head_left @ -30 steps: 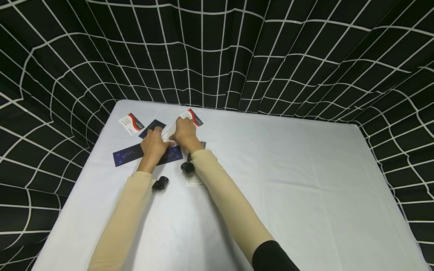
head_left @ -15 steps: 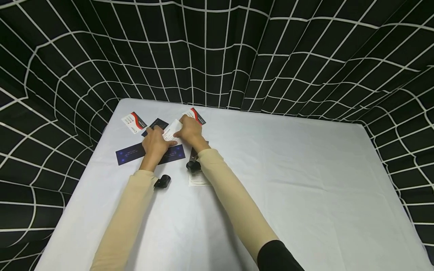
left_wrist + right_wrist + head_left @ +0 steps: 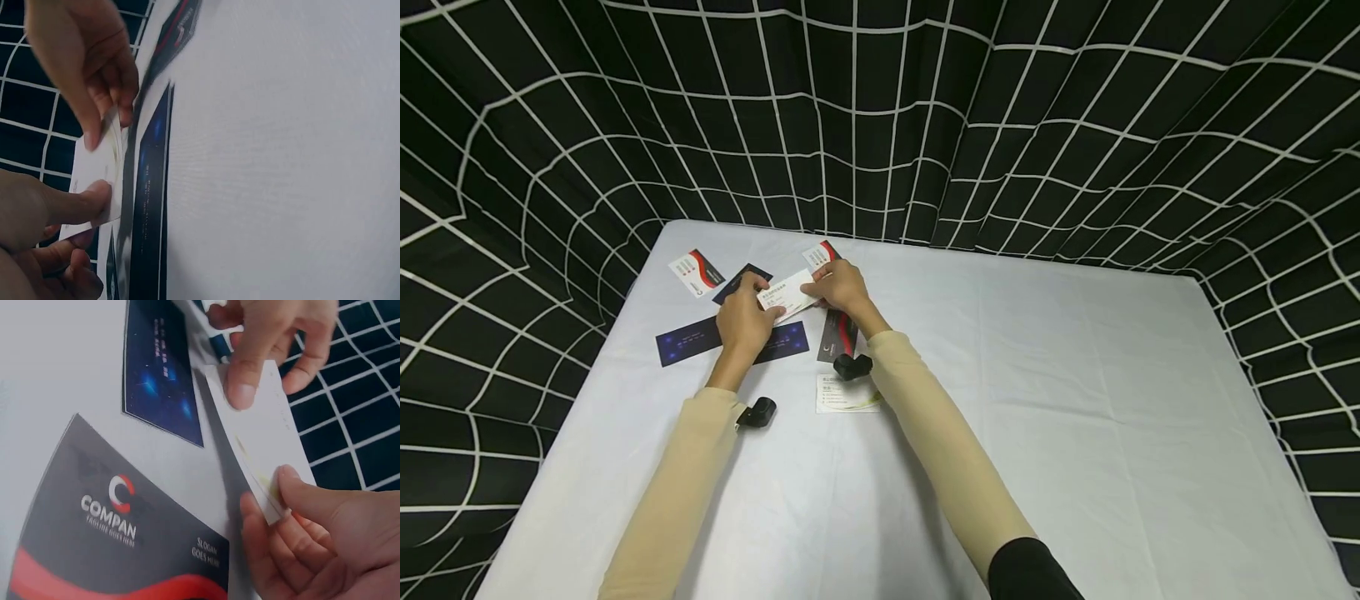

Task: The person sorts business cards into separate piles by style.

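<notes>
Between my two hands is a white business card (image 3: pixel 786 297) with small print, lifted and tilted, its edges showing in the right wrist view. My left hand (image 3: pixel 745 323) pinches its left end, thumb on top and fingers beneath. The right end is pinched by my right hand (image 3: pixel 842 287) in the same way, as the left wrist view also shows. Below the held card lie dark blue cards (image 3: pixel 159 375) with glowing blue spots. A dark grey card with a red wave (image 3: pixel 131 519) lies close under my right hand.
A white-and-red card (image 3: pixel 695 272) lies at the far left, another white-and-red card (image 3: pixel 817 254) behind my right hand. A dark card (image 3: pixel 741 279) sits behind my left hand. A white card (image 3: pixel 842 396) lies nearer on the white tablecloth (image 3: pixel 1060 400). Gridded black curtain (image 3: pixel 880 125) surrounds the table.
My right hand has moved to the right and nearer, with the white card now raised between both hands. The dark grey card and the nearer white card show more fully.
</notes>
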### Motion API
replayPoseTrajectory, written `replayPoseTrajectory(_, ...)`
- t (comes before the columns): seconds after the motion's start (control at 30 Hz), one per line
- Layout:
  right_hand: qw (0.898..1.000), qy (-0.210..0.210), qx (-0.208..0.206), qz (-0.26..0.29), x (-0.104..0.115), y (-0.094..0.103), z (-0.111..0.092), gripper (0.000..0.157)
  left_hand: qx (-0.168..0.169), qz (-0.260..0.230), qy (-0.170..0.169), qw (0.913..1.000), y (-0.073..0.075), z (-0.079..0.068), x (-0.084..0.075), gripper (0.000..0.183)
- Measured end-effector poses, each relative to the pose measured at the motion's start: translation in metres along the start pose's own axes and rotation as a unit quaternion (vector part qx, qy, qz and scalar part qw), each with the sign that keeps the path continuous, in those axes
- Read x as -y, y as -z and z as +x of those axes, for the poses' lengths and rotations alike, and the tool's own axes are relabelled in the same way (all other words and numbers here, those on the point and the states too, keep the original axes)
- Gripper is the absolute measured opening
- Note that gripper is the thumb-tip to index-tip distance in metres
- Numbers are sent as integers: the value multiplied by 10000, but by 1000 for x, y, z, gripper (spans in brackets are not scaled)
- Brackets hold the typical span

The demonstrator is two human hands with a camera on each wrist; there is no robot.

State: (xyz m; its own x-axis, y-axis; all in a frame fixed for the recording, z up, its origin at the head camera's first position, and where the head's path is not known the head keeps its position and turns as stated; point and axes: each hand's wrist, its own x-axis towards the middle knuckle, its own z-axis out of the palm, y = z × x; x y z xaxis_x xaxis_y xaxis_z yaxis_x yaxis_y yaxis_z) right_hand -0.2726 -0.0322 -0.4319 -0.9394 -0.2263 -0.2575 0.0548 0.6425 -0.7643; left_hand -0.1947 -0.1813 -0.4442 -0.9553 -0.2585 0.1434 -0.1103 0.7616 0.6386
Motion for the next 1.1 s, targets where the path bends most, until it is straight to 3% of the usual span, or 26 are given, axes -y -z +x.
replayPoseTrajectory(0.17,9927,-15,250,1183,-10,9,-10,23,-39,-527,-241,9983,2,-4,-1,41)
replayPoseTrajectory(0.3,9861,-54,310,1630,-15,16,-22,22,55,-1144,-242,9931,3,-6,-2,39)
replayPoseTrajectory(0.47,9817,-263,481,1826,-24,26,-38,22,643,-1874,-147,9801,6,-12,-5,37)
replayPoseTrajectory(0.6,9702,-618,875,2173,-35,32,-50,23,1127,-2066,-154,9718,8,-24,-6,36)
replayPoseTrajectory(0.73,9647,-858,1133,2217,-46,36,-65,20,1486,-2188,-135,9643,7,-38,-6,36)
replayPoseTrajectory(0.93,9671,-966,1175,2039,-59,39,-87,23,1986,-2571,21,9458,2,-55,-8,37)
replayPoseTrajectory(1.1,9713,-969,1138,1848,-65,40,-105,24,2207,-2649,130,9386,-2,-66,-9,36)
